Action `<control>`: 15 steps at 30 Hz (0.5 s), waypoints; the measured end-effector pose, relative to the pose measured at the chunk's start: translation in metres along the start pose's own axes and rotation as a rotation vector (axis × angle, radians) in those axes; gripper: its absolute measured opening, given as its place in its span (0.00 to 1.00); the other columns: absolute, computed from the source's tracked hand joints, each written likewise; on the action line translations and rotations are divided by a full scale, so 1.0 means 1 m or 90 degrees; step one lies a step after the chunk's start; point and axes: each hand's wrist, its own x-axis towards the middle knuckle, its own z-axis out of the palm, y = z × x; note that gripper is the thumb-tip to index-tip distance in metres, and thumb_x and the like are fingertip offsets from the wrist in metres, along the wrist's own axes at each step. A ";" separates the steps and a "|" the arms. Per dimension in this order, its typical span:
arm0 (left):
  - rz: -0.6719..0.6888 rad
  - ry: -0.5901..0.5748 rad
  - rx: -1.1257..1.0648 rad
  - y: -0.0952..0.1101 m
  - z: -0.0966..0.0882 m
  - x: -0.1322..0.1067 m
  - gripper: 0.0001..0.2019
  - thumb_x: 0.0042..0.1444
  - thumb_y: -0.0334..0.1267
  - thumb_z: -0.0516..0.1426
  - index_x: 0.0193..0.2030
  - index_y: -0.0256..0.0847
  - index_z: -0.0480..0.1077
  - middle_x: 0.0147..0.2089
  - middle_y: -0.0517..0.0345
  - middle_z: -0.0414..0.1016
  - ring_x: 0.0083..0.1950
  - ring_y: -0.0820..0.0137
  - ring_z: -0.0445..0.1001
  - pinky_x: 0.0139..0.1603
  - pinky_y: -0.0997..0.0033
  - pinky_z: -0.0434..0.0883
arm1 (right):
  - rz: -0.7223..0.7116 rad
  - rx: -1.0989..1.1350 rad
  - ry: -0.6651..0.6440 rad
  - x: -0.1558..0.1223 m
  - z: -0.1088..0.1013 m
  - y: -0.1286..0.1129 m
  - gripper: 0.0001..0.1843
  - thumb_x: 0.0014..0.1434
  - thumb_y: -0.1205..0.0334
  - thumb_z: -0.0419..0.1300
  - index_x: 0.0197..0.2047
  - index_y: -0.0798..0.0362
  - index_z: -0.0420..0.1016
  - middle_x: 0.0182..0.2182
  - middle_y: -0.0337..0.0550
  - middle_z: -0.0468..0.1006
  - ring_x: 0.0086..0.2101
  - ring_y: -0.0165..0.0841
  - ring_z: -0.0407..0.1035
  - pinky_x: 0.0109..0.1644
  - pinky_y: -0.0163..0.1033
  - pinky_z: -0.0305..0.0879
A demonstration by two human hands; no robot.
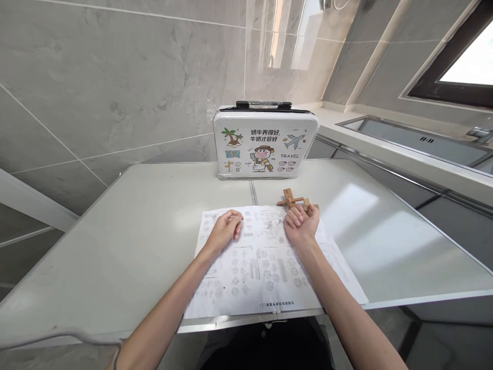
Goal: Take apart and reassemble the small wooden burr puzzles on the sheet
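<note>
A large printed sheet of paper [258, 300], covered in small diagrams, lies on the folding table. Over its upper left part rests my left hand [227, 227], fingers loosely curled in, with nothing visible in it. My right hand [302, 222] lies palm up at the sheet's upper right, its fingers folded inward and no object showing in them. Just beyond those fingers sit several wooden puzzle pieces [288, 198], one marked with a "2". They overlap one another, and my right hand partly hides them; whether it touches them I cannot tell.
A white carry case [265, 146] with cartoon prints and a black handle stands upright at the table's back. The pale table [138, 236] has a seam down its middle. To the right runs a counter with a sink [416, 139]. A tiled wall rises behind.
</note>
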 end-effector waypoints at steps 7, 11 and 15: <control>0.000 -0.003 0.003 0.000 0.000 0.000 0.11 0.62 0.45 0.60 0.34 0.42 0.66 0.22 0.67 0.63 0.21 0.77 0.61 0.26 0.74 0.62 | 0.012 0.028 0.020 0.004 -0.002 -0.005 0.19 0.71 0.46 0.53 0.32 0.49 0.66 0.13 0.24 0.51 0.11 0.23 0.45 0.11 0.29 0.46; -0.001 -0.005 0.003 0.000 0.000 0.000 0.12 0.62 0.46 0.60 0.34 0.42 0.66 0.23 0.67 0.64 0.22 0.76 0.61 0.26 0.74 0.62 | 0.006 0.005 0.022 0.008 -0.007 -0.005 0.20 0.72 0.44 0.53 0.32 0.49 0.65 0.13 0.24 0.51 0.11 0.23 0.46 0.11 0.29 0.47; -0.002 -0.002 0.007 0.000 0.000 0.000 0.11 0.62 0.46 0.60 0.34 0.42 0.66 0.22 0.67 0.64 0.22 0.76 0.62 0.27 0.74 0.62 | -0.011 -0.012 0.016 0.010 -0.010 -0.004 0.20 0.73 0.46 0.54 0.32 0.48 0.63 0.13 0.24 0.51 0.11 0.23 0.46 0.11 0.29 0.48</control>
